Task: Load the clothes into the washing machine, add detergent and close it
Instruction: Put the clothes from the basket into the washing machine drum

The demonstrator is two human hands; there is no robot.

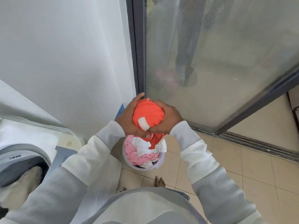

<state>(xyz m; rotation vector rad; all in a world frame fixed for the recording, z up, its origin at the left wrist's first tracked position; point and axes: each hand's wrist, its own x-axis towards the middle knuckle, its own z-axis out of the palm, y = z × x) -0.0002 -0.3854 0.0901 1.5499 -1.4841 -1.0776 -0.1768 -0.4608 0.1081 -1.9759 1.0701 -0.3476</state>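
Clothes fill the laundry basket (129, 160) on the tiled floor; take it as your landmark. Far to its left, the washing machine (24, 160) stands open with a pale item inside. Above the basket, your left hand (127, 117) and right hand (166, 120) clasp an orange garment (148, 113), fingers curled tightly around the bundle.

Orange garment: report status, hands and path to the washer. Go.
Left hand and right hand both clamped on bunched orange garment, above the laundry basket. Pink and white clothes in basket. Washer drum open at left, one item inside. Path clear.
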